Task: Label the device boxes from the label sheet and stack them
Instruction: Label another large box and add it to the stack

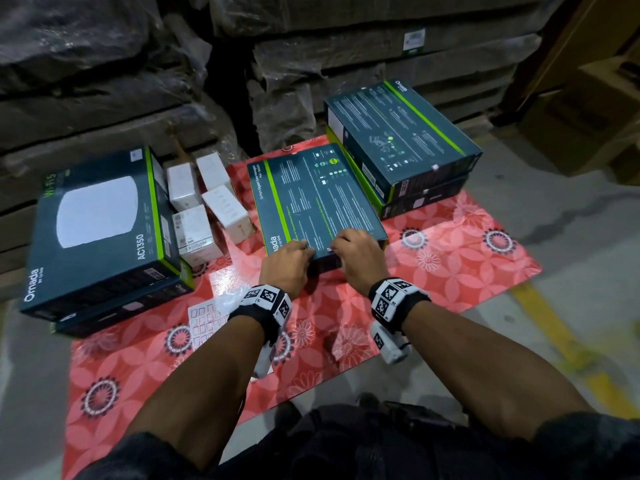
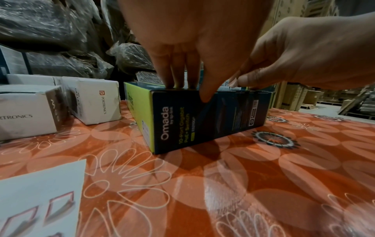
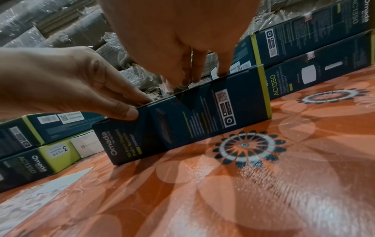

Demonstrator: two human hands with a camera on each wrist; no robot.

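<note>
resting flat near the middle of the red floral mat, the switch box lies with its printed back up. left hand sets straight fingers on the near top edge, thumb over the front face; grip holds nothing. right hand presses curled fingertips onto the same edge; whether this grip pinches a label cannot be told. label sheet lies at the mat's near left, beside two stacked ac1350 boxes at the left edge. white cartons stand between.
</note>
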